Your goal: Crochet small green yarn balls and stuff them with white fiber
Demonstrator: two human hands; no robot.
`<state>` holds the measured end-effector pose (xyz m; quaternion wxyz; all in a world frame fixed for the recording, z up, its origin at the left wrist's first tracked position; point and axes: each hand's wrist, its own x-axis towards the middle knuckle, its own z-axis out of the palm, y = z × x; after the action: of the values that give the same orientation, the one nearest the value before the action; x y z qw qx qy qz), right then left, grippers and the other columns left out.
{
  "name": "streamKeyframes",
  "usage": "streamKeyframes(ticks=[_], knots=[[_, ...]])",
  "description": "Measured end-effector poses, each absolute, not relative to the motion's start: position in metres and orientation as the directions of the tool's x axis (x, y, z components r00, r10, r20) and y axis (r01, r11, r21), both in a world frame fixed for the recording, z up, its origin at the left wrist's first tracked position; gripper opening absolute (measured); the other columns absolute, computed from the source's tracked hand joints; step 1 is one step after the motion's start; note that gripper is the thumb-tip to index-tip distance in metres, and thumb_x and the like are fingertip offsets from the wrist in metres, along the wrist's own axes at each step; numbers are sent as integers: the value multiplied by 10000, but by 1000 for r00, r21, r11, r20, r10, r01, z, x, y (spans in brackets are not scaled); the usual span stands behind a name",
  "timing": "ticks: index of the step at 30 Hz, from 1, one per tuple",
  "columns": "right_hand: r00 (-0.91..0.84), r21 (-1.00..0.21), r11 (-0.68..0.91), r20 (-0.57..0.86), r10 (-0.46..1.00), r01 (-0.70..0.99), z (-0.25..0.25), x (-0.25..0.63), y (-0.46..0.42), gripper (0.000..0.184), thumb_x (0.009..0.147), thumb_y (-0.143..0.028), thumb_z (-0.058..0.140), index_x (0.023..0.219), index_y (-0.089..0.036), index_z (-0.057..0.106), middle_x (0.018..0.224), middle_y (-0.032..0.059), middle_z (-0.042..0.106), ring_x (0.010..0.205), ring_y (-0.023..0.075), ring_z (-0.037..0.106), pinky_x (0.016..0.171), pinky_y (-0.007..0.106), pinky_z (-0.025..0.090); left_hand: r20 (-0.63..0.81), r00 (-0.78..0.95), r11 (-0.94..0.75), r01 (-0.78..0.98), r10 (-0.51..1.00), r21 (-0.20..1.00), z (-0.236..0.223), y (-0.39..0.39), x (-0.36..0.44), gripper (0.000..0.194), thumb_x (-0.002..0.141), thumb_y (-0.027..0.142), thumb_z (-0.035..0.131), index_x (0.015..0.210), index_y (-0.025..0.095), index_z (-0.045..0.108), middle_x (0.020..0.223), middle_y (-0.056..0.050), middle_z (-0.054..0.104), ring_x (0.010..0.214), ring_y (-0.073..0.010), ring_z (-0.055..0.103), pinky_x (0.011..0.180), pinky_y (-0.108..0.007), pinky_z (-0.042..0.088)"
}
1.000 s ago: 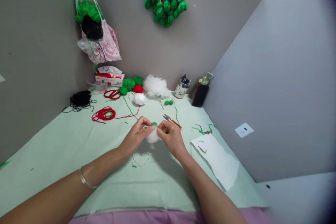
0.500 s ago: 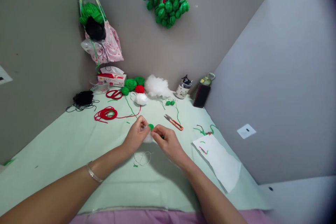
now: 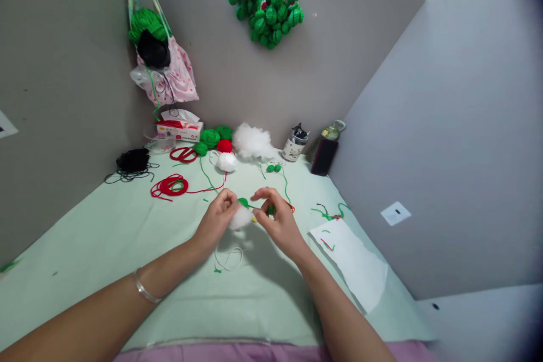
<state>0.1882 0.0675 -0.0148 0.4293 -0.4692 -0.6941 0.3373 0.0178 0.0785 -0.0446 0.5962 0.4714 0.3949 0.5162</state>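
Observation:
My left hand [image 3: 217,216] is closed, its thumb and fingers pinching a small round green yarn piece [image 3: 243,202] and a tuft of white stuffing [image 3: 240,219] just below it. My right hand [image 3: 278,220] is a little to the right, index finger raised and other fingers curled round some green yarn [image 3: 271,210]. A short green strand runs between the two hands. A small yellow bit [image 3: 254,219] shows by the right thumb; its kind is unclear. Behind the right hand, only an orange end of the thread snips [image 3: 292,208] is visible.
Beyond my hands lie a red yarn coil [image 3: 170,185], a white yarn ball [image 3: 227,162], a stuffing heap [image 3: 253,142], red-handled scissors [image 3: 183,154] and two small green balls [image 3: 274,168]. Black yarn [image 3: 133,161] sits left, white paper [image 3: 352,266] right. A phone [image 3: 324,155] leans at the back.
My right hand has drawn away to the right and lifted its index finger, uncovering the white stuffing and green strand. It now covers most of the snips. My left hand keeps its pinch.

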Motion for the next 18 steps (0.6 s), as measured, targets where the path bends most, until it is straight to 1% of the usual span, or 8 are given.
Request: streamKeyframes(ticks=[2,3,5,8,12,16,18], knots=[[-258,-800,373,280,925,470,-20,189,69,121,880,-252,582,989,-218,623,913,24,658,750,155,551,701,284,422,9,132,27,-262,991,965,-45,79,18,302,816,407,704,805,223,465,654,77,492,550,-100,467,511,-211,361],[-273,-784,380,276,922,490,-23,189,70,78,879,-249,583,933,-217,628,855,17,637,754,162,542,709,286,412,3,125,31,-270,992,962,-46,79,18,304,813,403,710,799,219,467,658,76,489,558,-96,458,515,-207,349],[-271,-777,378,273,923,504,-27,187,71,40,863,-245,605,846,-215,625,802,8,607,737,161,514,707,287,389,-9,125,44,-282,992,958,-47,78,19,310,812,404,718,798,216,471,668,74,494,563,-94,451,520,-207,338],[-247,-780,359,266,932,513,-29,185,72,111,849,-261,627,755,-212,593,735,-9,563,693,151,475,663,275,351,-19,161,66,-294,987,953,-48,76,20,317,806,411,730,802,215,480,680,69,513,567,-103,469,533,-217,353],[-195,-806,304,236,952,508,-30,185,73,213,865,-303,600,684,-210,538,628,-41,481,609,127,405,579,260,291,-12,208,74,-294,978,953,-44,73,19,281,815,407,722,812,204,527,699,61,503,597,-105,461,539,-215,337],[-105,-822,243,221,970,515,-29,189,75,257,821,-317,619,632,-218,476,552,-71,376,554,109,310,535,258,233,7,262,69,-279,965,958,-37,70,18,297,821,441,729,829,192,567,732,45,532,637,-113,484,572,-221,365],[-88,-825,228,214,973,518,-27,190,75,260,813,-311,613,619,-219,466,540,-72,372,544,107,304,529,261,223,21,277,56,-266,961,962,-35,70,18,309,790,429,764,847,189,578,731,46,542,634,-115,493,585,-228,380]])
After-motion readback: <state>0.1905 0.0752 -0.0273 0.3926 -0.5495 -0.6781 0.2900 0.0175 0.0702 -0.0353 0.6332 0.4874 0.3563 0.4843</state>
